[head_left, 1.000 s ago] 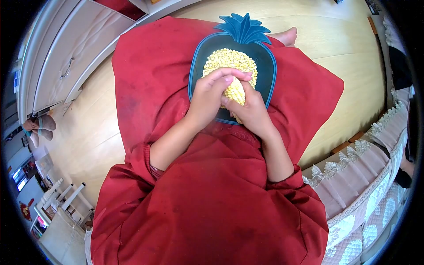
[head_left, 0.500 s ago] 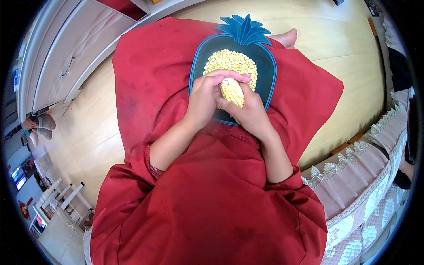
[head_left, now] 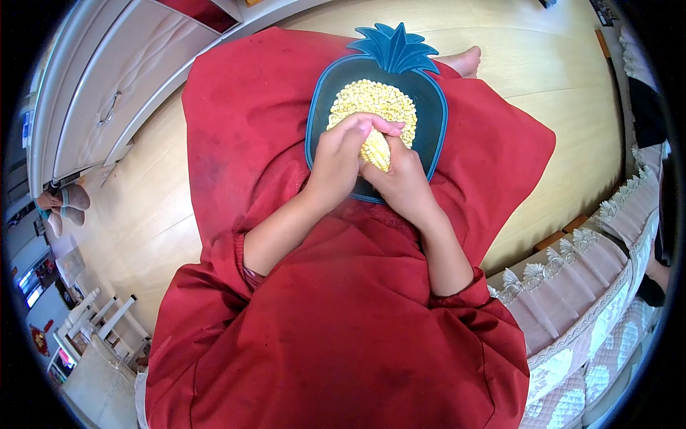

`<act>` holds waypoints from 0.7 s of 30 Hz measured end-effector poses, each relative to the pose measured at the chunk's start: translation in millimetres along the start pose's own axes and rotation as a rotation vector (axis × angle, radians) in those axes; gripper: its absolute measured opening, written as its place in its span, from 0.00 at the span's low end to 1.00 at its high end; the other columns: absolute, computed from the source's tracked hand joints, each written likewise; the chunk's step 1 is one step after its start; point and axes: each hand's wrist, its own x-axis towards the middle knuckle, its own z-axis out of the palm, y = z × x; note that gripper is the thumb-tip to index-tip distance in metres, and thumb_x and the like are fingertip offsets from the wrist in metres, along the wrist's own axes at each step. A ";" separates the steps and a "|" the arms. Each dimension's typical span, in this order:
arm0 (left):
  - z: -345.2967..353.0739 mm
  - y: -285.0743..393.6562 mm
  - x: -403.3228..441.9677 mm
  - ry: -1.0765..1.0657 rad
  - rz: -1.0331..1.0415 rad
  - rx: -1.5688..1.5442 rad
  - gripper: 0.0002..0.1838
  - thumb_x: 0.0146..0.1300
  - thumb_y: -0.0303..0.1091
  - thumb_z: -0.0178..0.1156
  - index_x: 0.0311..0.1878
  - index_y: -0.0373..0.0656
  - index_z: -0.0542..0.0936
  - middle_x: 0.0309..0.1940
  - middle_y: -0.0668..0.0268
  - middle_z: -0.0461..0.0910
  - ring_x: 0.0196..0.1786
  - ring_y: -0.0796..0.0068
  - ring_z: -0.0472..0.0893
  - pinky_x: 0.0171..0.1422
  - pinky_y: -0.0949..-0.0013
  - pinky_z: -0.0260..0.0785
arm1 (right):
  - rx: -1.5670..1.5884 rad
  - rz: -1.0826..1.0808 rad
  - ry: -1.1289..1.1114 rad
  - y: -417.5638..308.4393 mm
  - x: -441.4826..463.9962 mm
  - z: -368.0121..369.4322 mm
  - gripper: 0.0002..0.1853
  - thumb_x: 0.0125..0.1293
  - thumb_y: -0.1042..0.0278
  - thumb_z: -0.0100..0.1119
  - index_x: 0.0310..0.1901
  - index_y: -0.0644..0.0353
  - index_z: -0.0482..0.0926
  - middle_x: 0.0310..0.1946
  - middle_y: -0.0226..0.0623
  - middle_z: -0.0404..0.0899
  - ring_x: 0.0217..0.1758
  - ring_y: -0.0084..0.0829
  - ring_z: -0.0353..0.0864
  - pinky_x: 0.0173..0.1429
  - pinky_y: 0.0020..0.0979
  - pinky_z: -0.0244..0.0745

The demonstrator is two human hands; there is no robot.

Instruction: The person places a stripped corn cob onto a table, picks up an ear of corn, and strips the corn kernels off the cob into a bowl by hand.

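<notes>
A pale yellow corn cob (head_left: 376,151) is gripped between my two hands, over the near half of a dark teal pineapple-shaped bowl (head_left: 431,146). My left hand (head_left: 339,154) wraps the cob from the left, its fingers reaching across the far side. From the right, my right hand (head_left: 401,179) closes round the cob, and the fingers of both hands meet. Loose corn kernels (head_left: 377,99) lie heaped in the bowl just beyond my hands. Much of the cob is hidden by fingers and palms.
The bowl rests on red cloth (head_left: 243,129) spread over my lap. A white cabinet (head_left: 86,107) stands at the left. Along the right runs a couch with a lace-trimmed cover (head_left: 564,286). A bare foot (head_left: 468,61) shows past the bowl on the pale floor (head_left: 543,50).
My hands have shifted slightly and closed further over the cob, so less of it shows. My left thumb has moved. The bowl stays in place.
</notes>
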 end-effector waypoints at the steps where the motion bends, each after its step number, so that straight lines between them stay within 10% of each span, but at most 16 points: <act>1: -1.7 1.2 0.7 -0.006 -0.002 0.011 0.20 0.74 0.33 0.39 0.44 0.29 0.78 0.48 0.50 0.82 0.55 0.62 0.81 0.67 0.63 0.67 | 0.005 0.019 -0.013 -1.2 -0.1 -1.0 0.25 0.61 0.67 0.65 0.56 0.72 0.70 0.40 0.48 0.83 0.43 0.38 0.86 0.47 0.33 0.77; 8: -5.3 -3.4 4.2 0.000 -0.097 -0.168 0.21 0.78 0.37 0.37 0.47 0.31 0.77 0.50 0.47 0.82 0.56 0.60 0.80 0.68 0.61 0.68 | 0.073 0.077 -0.061 -16.1 2.0 -6.7 0.30 0.64 0.60 0.65 0.60 0.72 0.68 0.46 0.59 0.82 0.52 0.52 0.84 0.54 0.40 0.77; 11: -7.1 -0.2 5.4 -0.001 -0.149 -0.237 0.22 0.79 0.40 0.36 0.48 0.32 0.76 0.51 0.47 0.81 0.58 0.59 0.80 0.68 0.59 0.68 | 0.059 0.061 -0.061 -11.1 1.6 -4.6 0.29 0.63 0.63 0.66 0.61 0.68 0.69 0.44 0.47 0.83 0.46 0.35 0.85 0.51 0.31 0.77; 21: -20.1 9.4 10.6 -0.069 -0.344 -0.876 0.24 0.79 0.39 0.34 0.64 0.30 0.67 0.67 0.43 0.68 0.72 0.53 0.67 0.78 0.56 0.56 | 0.375 0.146 -0.079 -5.1 -4.7 -11.3 0.23 0.63 0.69 0.67 0.58 0.64 0.71 0.37 0.35 0.80 0.34 0.22 0.81 0.37 0.25 0.76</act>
